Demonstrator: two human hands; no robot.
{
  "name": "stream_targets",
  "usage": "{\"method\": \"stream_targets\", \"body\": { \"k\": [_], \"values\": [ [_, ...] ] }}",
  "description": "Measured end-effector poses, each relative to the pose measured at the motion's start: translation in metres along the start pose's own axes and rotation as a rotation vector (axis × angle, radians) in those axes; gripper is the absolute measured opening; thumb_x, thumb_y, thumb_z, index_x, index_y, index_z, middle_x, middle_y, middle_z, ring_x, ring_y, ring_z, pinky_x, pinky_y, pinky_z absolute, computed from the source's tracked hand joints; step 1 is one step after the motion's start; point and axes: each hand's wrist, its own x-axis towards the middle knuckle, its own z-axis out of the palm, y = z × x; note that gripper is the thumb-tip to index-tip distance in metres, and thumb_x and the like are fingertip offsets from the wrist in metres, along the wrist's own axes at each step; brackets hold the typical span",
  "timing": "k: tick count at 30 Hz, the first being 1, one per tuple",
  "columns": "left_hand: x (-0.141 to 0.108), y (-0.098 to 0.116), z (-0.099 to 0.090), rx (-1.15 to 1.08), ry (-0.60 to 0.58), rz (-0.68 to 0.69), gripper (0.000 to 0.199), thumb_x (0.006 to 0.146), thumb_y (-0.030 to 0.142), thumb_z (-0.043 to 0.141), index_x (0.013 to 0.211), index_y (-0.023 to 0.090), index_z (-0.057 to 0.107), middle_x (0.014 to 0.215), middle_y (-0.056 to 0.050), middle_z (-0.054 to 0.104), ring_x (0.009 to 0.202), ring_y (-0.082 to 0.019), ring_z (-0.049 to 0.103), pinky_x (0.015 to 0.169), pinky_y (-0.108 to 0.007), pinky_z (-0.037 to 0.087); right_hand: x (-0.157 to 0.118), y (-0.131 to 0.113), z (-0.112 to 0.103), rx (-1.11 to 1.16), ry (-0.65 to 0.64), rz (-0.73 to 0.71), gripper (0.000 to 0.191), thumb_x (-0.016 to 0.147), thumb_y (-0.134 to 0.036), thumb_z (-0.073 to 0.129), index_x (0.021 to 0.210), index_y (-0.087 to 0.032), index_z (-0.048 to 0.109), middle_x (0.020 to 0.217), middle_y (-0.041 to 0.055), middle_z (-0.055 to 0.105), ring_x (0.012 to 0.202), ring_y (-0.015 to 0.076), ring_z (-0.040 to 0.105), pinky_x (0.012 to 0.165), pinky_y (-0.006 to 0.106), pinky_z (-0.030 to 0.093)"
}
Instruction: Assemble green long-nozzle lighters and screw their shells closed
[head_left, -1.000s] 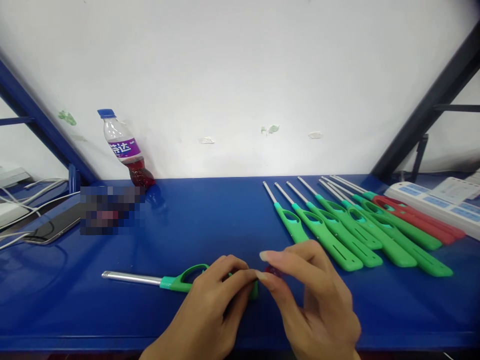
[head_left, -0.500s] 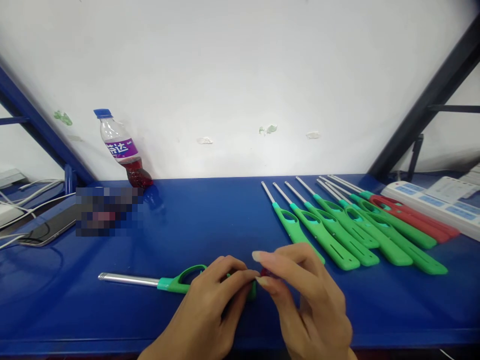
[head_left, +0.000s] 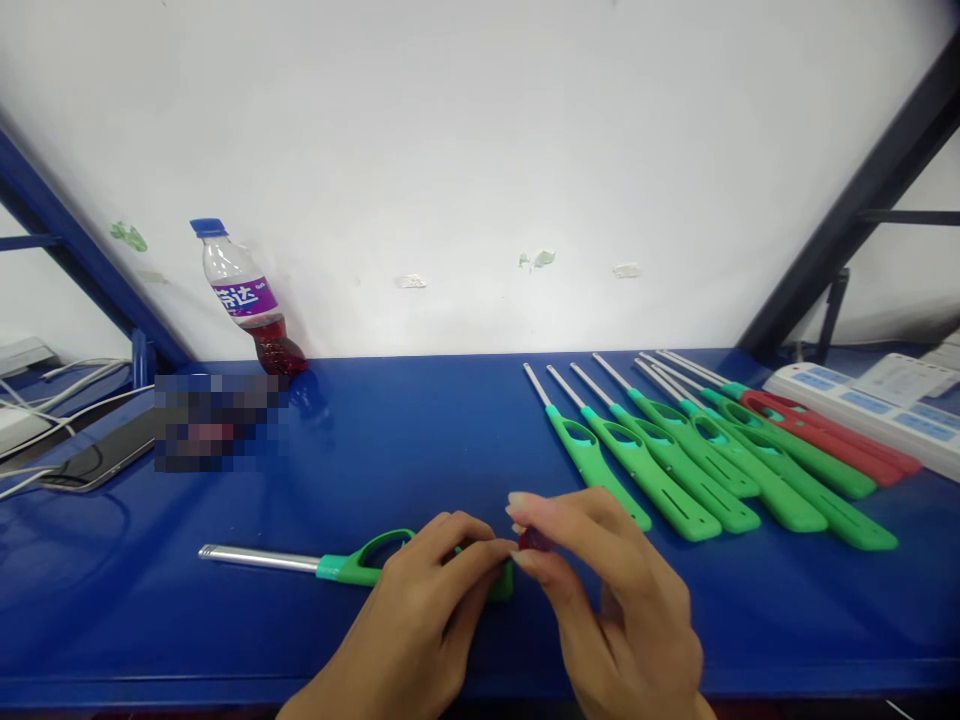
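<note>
A green long-nosed gas lighter (head_left: 349,569) lies crosswise near the table's front edge, its metal tube pointing left. Over its handle my left hand (head_left: 427,610) is closed, covering most of the grip; the handle's end shows past the fingers. Just to the right, my right hand (head_left: 622,600) pinches a small dark red piece (head_left: 534,540) between thumb and fingers, close to the left fingertips. Most of that piece is hidden, so its kind does not show.
Several green lighters (head_left: 667,480) lie in a row on the right of the blue table (head_left: 420,440), with red ones (head_left: 832,435) beside a white power strip (head_left: 907,425). At the left stand a drink bottle (head_left: 247,300) by the wall and a phone (head_left: 105,460) with white cables.
My right fingers have shifted very slightly, and more of the small dark red piece shows between them. My left hand and the lighter stay in place.
</note>
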Motion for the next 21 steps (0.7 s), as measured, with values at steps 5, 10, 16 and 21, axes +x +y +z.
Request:
{"method": "stream_targets", "body": {
  "k": [5, 10, 16, 21],
  "values": [
    [0.0004, -0.0007, 0.0002, 0.022, 0.03, 0.016, 0.038, 0.104, 0.002, 0.048, 0.122, 0.026, 0.071, 0.105, -0.004, 0.073, 0.089, -0.018, 0.07, 0.079, -0.028, 0.06, 0.0008, -0.0024, -0.0016, -0.01, -0.059, 0.007, 0.044, 0.1, -0.006, 0.062, 0.139, -0.027, 0.065, 0.1, 0.0018, 0.077, 0.081, 0.0137, 0.067, 0.072, 0.025, 0.063],
    [0.0, -0.0015, 0.0008, 0.018, 0.014, 0.001, 0.037, 0.104, 0.003, 0.05, 0.125, 0.026, 0.07, 0.109, -0.003, 0.072, 0.092, -0.018, 0.07, 0.084, -0.028, 0.06, -0.0027, -0.0023, 0.0028, -0.041, -0.091, 0.033, 0.045, 0.1, -0.001, 0.049, 0.139, -0.021, 0.059, 0.117, 0.0051, 0.076, 0.104, 0.0145, 0.073, 0.091, 0.026, 0.063],
    [-0.0003, -0.0005, 0.0004, 0.007, 0.007, 0.002, 0.035, 0.105, 0.003, 0.05, 0.121, 0.028, 0.069, 0.103, -0.001, 0.071, 0.089, -0.017, 0.068, 0.078, -0.026, 0.057, 0.0024, -0.0005, 0.0028, 0.004, -0.011, 0.009, 0.04, 0.096, 0.0, 0.062, 0.127, -0.024, 0.064, 0.099, 0.0011, 0.079, 0.079, 0.014, 0.07, 0.07, 0.026, 0.064],
    [-0.0008, -0.0017, 0.0003, 0.011, 0.019, 0.016, 0.038, 0.105, 0.002, 0.049, 0.127, 0.028, 0.067, 0.107, -0.002, 0.071, 0.092, -0.017, 0.069, 0.081, -0.027, 0.057, 0.0017, -0.0009, -0.0005, -0.034, -0.028, -0.021, 0.042, 0.097, -0.002, 0.061, 0.132, -0.026, 0.063, 0.099, 0.0019, 0.078, 0.08, 0.0151, 0.069, 0.07, 0.028, 0.064]
  ]
}}
